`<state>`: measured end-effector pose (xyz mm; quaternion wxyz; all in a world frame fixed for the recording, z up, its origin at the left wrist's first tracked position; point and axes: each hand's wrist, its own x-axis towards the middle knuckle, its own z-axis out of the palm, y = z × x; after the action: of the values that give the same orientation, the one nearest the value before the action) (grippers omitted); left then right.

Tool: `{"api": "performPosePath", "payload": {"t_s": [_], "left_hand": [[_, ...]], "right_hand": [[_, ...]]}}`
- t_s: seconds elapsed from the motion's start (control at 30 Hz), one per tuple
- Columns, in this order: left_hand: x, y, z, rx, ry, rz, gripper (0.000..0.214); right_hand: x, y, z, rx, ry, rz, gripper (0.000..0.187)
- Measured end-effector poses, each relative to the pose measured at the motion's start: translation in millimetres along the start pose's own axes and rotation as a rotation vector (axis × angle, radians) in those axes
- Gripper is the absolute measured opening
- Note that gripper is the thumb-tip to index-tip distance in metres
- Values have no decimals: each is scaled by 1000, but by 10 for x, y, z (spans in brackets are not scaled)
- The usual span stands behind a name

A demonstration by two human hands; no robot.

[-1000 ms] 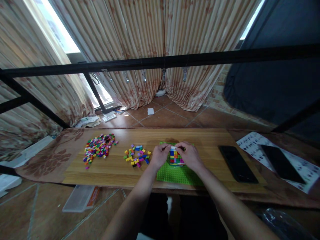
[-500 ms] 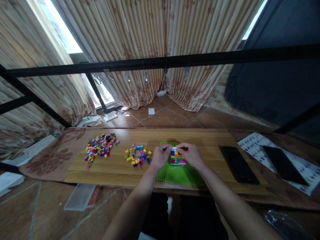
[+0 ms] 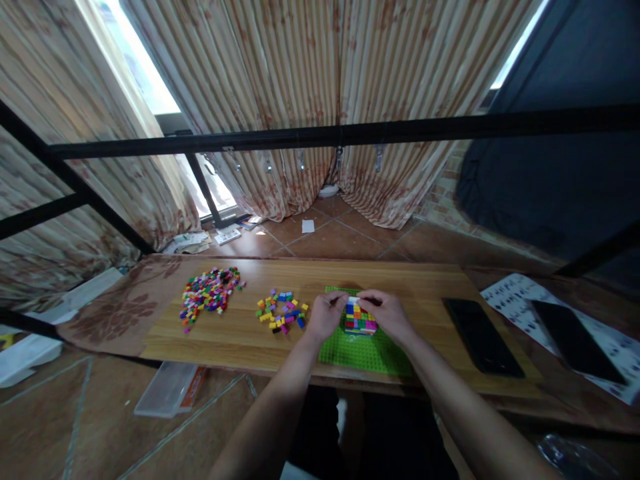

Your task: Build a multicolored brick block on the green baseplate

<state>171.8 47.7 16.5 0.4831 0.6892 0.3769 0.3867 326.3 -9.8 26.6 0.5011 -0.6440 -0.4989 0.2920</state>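
Observation:
A small block of multicoloured toy bricks (image 3: 361,321) stands on a green studded baseplate (image 3: 363,357). White toy bricks (image 3: 353,301) show along its far side. My left hand (image 3: 327,315) is closed in a pinch at the block's far left corner, fingertips against the white part. From the other side, my right hand (image 3: 389,313) pinches at the far right of the block, its fingers covering that corner. Whether a separate loose brick sits between the fingertips is too small to tell.
Left of the baseplate lies a small group of loose bricks (image 3: 283,312), and farther left a bigger pile (image 3: 210,292). A black phone-like slab (image 3: 483,337) rests at the right of the wooden board (image 3: 240,350). Beyond it are a printed sheet (image 3: 510,293) and another dark slab (image 3: 577,341).
The whole view has shifted slightly, so everything appears a little farther right and lower. Both hands stay at the far side of the brick block, with hardly any change in their pinch.

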Motion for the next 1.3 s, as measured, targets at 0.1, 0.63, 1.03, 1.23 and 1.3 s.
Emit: {"api": "performPosePath", "payload": {"t_s": [0.1,0.63,1.03,1.23,1.3], "left_hand": [[-76,-46,-39,-21,56,-17,27],[-665,231,269,-265,10,-204,60],[-769,66,327,-14,37,-7,60],[-788,29,349,24,78,18,60],[-792,9,359,29,86,31,63]], "right_hand": [[-89,52,-51,85,90,22,32],[-742,39,273,107,171,203,70],[-842,66,407,-72,274,160,63],[-882,82,443,-146,314,67,58],[-888,92,452,-157,323,43,56]]}}
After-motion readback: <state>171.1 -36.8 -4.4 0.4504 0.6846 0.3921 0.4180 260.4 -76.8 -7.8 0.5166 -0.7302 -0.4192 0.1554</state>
